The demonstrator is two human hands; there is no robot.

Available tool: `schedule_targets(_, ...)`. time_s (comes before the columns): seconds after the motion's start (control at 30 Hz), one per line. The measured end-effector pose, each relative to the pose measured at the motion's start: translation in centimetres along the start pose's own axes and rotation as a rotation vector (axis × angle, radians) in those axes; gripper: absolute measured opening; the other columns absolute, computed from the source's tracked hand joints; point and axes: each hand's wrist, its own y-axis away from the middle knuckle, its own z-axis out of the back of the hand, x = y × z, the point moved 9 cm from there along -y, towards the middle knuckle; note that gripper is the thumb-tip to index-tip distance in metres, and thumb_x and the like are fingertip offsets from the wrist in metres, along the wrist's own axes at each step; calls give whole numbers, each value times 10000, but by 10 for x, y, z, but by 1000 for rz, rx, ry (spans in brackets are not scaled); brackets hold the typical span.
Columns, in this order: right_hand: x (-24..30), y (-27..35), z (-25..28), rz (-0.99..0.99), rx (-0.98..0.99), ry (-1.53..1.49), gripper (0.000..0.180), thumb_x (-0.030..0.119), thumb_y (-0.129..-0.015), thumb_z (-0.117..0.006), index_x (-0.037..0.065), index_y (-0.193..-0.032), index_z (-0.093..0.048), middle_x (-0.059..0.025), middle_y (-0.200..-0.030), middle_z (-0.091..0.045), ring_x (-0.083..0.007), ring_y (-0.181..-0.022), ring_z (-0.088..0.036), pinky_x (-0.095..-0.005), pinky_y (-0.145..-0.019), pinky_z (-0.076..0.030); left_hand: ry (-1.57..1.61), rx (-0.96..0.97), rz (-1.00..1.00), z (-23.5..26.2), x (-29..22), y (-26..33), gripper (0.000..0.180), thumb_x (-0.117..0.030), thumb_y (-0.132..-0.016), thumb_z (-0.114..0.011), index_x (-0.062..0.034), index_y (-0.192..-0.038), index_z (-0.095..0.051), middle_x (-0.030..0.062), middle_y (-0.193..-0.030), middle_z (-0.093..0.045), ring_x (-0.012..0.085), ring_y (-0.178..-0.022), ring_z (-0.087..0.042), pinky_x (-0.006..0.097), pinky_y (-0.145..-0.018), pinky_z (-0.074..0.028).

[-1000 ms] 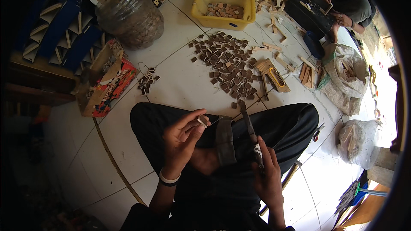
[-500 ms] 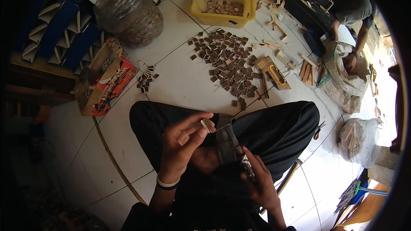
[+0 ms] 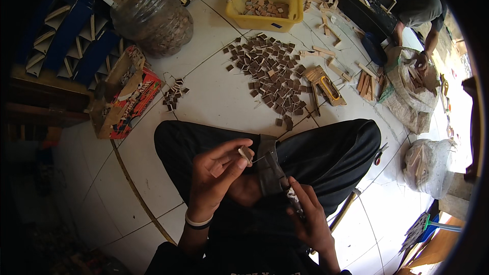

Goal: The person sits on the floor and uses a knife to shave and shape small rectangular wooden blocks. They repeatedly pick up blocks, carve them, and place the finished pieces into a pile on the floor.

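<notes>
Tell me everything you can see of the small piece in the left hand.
The small piece looks flat, with a brown face and a paler edge, perhaps wood or board. It is held tilted between the thumb and fingers of the left hand, above the black trousers. Its far side is hidden.

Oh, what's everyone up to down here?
A person's left hand pinches a small brown-faced piece, while the right hand grips a mottled tool handle. Brown squares lie strewn on the tiled floor ahead, with a yellow tub of small pieces beyond. At right, a co-worker's hand is at the mouth of a pale sack.
</notes>
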Motion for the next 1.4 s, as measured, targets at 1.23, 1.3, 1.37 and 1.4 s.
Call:
schedule_targets(1.23, -3, 0, -1, 17, 16, -40, 777, -109, -907, -681, 102, -1617, -447, -199, -1250, -566, -347, -1089, -649, -426, -915, -546, -6, -76, 28, 5, 5, 4, 369, -79, -989, -736, 46, -1331, -681, 93, -1087, -749, 107, -984, -671, 276, -926, -533)
schedule_targets(1.3, -2, 0, -1, 21, 10, -41, 770, -103, -912, -681, 100, -1617, -447, -197, -1247, -568, -343, -1082, -651, -424, -911, -548, -7, -77, 27, 5, 5, 5, 368, -81, -989, -737, 46, -1330, -682, 91, -1084, -750, 107, -983, -671, 275, -924, -533)
schedule_targets(1.37, -2, 0, -1, 36, 1, -36, 762, -98, -918, -680, 97, -1617, -447, -195, -1244, -570, -342, -1077, -653, -424, -908, -549, -7, -82, 22, 5, 5, 5, 367, -84, -989, -738, 45, -1328, -683, 91, -1081, -750, 107, -982, -671, 276, -923, -534)
schedule_targets(1.4, -2, 0, -1, 37, 2, -37, 762, -96, -919, -679, 97, -1618, -445, -196, -1242, -571, -343, -1076, -652, -424, -906, -549, -7, -78, 20, 4, 5, 5, 367, -86, -989, -738, 45, -1328, -683, 90, -1081, -750, 107, -981, -671, 276, -923, -534)
